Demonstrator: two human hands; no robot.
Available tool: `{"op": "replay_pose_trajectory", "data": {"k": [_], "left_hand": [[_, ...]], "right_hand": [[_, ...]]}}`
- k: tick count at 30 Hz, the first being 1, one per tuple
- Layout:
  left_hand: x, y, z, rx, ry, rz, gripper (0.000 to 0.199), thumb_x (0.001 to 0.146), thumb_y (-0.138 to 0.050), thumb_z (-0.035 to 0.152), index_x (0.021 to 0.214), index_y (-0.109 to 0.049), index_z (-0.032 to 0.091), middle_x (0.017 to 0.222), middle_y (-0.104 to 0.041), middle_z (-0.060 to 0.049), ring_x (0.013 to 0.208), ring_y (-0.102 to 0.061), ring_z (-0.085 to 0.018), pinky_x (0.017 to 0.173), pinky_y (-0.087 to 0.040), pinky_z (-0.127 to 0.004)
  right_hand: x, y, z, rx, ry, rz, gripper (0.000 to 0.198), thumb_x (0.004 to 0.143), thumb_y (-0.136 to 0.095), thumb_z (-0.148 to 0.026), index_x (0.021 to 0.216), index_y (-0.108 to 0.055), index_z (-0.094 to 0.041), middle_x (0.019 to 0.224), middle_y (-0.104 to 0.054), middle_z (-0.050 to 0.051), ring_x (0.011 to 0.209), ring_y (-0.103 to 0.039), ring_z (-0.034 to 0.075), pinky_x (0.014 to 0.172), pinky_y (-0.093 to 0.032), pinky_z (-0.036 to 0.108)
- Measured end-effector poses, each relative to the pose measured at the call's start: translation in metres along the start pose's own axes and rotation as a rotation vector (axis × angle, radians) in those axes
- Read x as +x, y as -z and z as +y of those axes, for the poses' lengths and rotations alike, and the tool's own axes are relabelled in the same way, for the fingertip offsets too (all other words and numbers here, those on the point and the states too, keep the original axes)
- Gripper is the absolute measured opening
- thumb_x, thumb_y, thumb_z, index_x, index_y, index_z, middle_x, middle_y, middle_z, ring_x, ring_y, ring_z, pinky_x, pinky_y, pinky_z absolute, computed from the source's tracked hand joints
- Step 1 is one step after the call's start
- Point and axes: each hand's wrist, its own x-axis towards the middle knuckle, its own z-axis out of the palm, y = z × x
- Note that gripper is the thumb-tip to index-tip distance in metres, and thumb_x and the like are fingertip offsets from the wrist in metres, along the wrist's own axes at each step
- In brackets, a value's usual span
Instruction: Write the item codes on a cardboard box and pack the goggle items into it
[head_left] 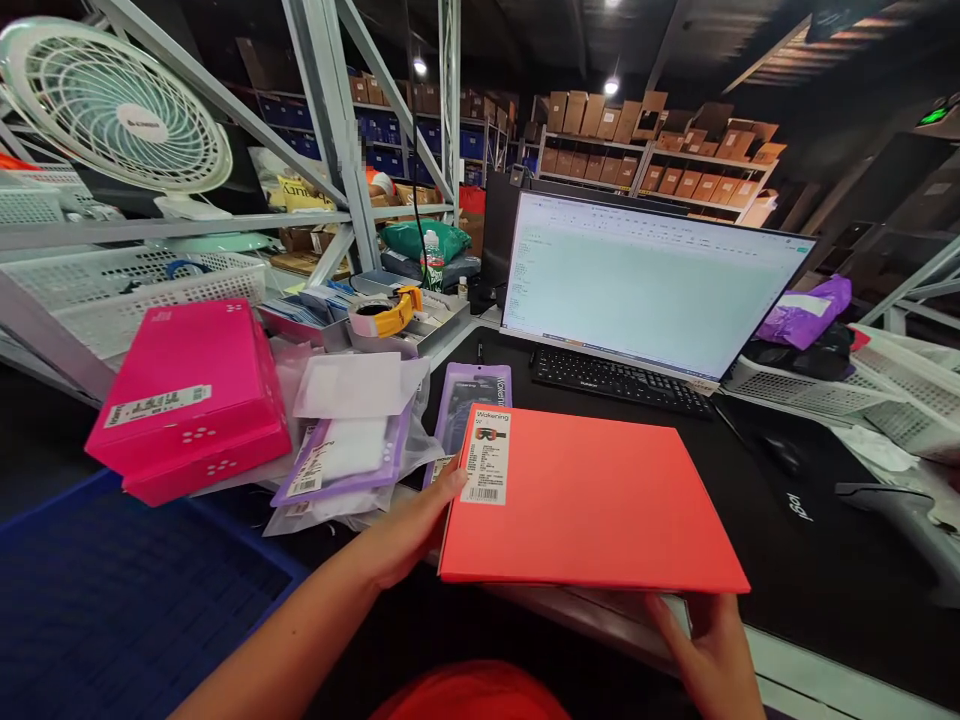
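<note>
A flat red-orange box (600,500) with a white barcode label (486,458) is held between my two hands above the desk's front edge. My left hand (416,525) grips its left side, thumb beside the label. From below, my right hand (709,645) holds the near right corner, its fingers partly hidden under the box. Just beyond the box lies a purple-edged package (472,385), partly covered by it. To the left are plastic-wrapped purple packages (352,440) and two stacked pink boxes (195,390).
A monitor (645,280), keyboard (611,380) and mouse (780,452) stand behind the box. A barcode scanner (900,520) lies at the right. Tape (390,312) rests on a tray at the back left, near a fan (120,110). A blue crate (135,590) sits lower left.
</note>
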Motion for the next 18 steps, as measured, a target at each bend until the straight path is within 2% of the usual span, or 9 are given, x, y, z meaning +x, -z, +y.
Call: {"op": "replay_pose_trajectory", "data": {"k": [4, 10, 12, 15, 18], "left_hand": [[-0.003, -0.006, 0.003, 0.072, 0.033, -0.003, 0.097, 0.088, -0.051, 0.081, 0.163, -0.029, 0.024, 0.157, -0.046, -0.013, 0.143, -0.047, -0.033, 0.119, -0.039, -0.047], [-0.008, -0.005, 0.002, 0.227, -0.037, -0.032, 0.103, 0.090, -0.045, 0.082, 0.168, -0.008, 0.026, 0.152, -0.052, -0.015, 0.147, -0.043, -0.036, 0.120, -0.036, -0.054], [-0.010, -0.001, 0.002, 0.339, -0.091, -0.036, 0.096, 0.094, -0.039, 0.080, 0.168, -0.010, 0.026, 0.155, -0.049, -0.013, 0.149, -0.039, -0.035, 0.123, -0.032, -0.053], [-0.013, 0.005, 0.003, 0.561, -0.193, -0.003, 0.087, 0.098, -0.036, 0.074, 0.167, -0.020, 0.023, 0.163, -0.039, -0.010, 0.153, -0.030, -0.034, 0.130, -0.016, -0.048], [-0.017, 0.009, -0.004, 0.581, -0.242, 0.037, 0.085, 0.099, -0.037, 0.071, 0.166, -0.026, 0.019, 0.165, -0.034, -0.011, 0.154, -0.029, -0.035, 0.131, -0.009, -0.047]], "right_hand": [[0.005, 0.005, 0.011, 0.030, 0.001, -0.026, 0.083, 0.073, -0.084, -0.051, 0.139, -0.044, -0.021, 0.134, -0.059, 0.015, 0.124, -0.057, 0.030, 0.105, -0.049, 0.044], [0.013, 0.003, 0.022, 0.027, 0.006, -0.006, 0.089, 0.068, -0.087, -0.052, 0.139, -0.042, -0.021, 0.129, -0.059, 0.015, 0.123, -0.056, 0.031, 0.106, -0.048, 0.047], [0.013, 0.001, 0.027, 0.029, 0.014, -0.009, 0.090, 0.069, -0.087, -0.051, 0.140, -0.041, -0.022, 0.130, -0.059, 0.015, 0.124, -0.056, 0.031, 0.106, -0.048, 0.047], [0.007, 0.003, 0.033, 0.008, 0.018, -0.037, 0.088, 0.069, -0.087, -0.049, 0.139, -0.039, -0.023, 0.132, -0.058, 0.016, 0.125, -0.056, 0.032, 0.106, -0.048, 0.050], [0.003, 0.019, 0.031, -0.064, 0.051, -0.086, 0.076, 0.078, -0.079, -0.051, 0.139, -0.043, -0.022, 0.141, -0.053, 0.017, 0.130, -0.053, 0.034, 0.112, -0.042, 0.053]]}}
